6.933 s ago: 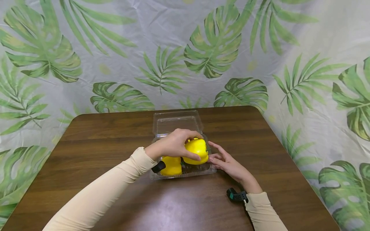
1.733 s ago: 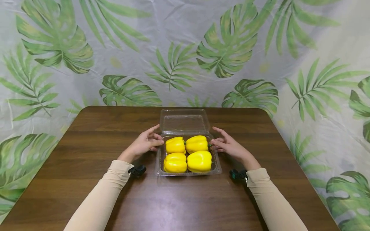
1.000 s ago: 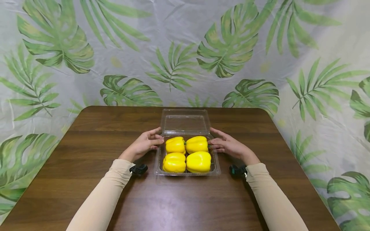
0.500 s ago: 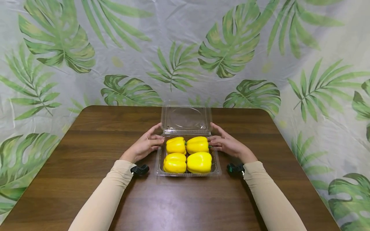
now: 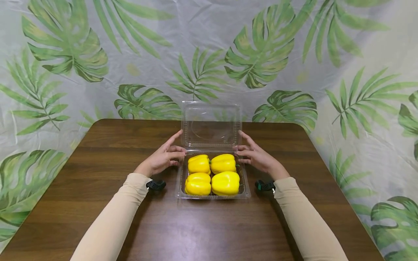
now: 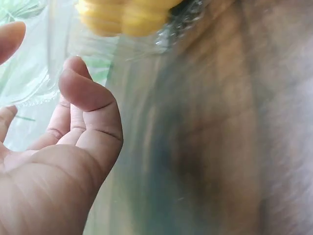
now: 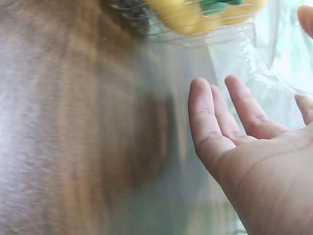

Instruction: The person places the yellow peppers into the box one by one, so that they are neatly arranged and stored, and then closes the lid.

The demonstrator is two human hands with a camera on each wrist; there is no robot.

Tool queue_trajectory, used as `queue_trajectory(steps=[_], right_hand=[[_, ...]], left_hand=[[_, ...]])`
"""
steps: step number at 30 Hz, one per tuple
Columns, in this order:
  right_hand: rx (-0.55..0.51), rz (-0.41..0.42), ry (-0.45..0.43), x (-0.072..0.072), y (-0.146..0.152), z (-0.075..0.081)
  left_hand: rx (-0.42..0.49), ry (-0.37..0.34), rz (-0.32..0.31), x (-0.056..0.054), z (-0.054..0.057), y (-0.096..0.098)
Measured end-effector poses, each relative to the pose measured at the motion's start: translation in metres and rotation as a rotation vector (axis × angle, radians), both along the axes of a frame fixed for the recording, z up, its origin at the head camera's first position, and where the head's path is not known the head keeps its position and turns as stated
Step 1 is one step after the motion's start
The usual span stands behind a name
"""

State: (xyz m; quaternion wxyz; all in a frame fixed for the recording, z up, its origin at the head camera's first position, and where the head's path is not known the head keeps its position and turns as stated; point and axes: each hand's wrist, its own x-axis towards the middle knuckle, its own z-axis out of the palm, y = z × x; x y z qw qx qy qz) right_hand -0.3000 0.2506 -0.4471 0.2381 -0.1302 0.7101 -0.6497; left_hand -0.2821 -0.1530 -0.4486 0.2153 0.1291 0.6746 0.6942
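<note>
In the head view a clear plastic clamshell container (image 5: 213,197) holds several yellow bell peppers (image 5: 225,183), laid in two rows. Its hinged lid (image 5: 210,123) stands tilted up at the back. At the left side is my left hand (image 5: 161,156), its index fingertip right at the lid's edge and the other fingertips by the hinge corner. My right hand (image 5: 258,156) mirrors it at the right side, index finger stretched to the lid's edge. Both wrist views show extended fingers beside the clear plastic, none curled round it; the left fingers bend more. A green stem (image 7: 215,5) shows through the wall in the right wrist view.
The container sits on a brown wooden table (image 5: 196,232) with rounded far corners. Behind the table hangs a pale cloth (image 5: 202,36) printed with green leaves. Dark straps (image 5: 156,185) circle both wrists.
Earlier the left hand held a pepper over the container; now the peppers lie in it. Over the last second the lid has swung up from lying back, both index fingers rising with it.
</note>
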Motion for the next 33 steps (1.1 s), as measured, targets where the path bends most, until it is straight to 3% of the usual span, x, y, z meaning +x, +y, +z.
queue_trajectory(steps=[8,17,33], right_hand=[[0.012,-0.005,0.064,-0.005,0.001,0.014],[0.009,0.006,0.119,-0.004,0.004,0.027],[0.090,0.036,0.248,0.008,0.007,0.053]], left_hand=[[-0.098,0.099,-0.039,-0.006,0.017,-0.004],[-0.166,0.146,-0.076,-0.006,0.035,-0.010],[-0.272,0.287,-0.064,-0.001,0.067,-0.018]])
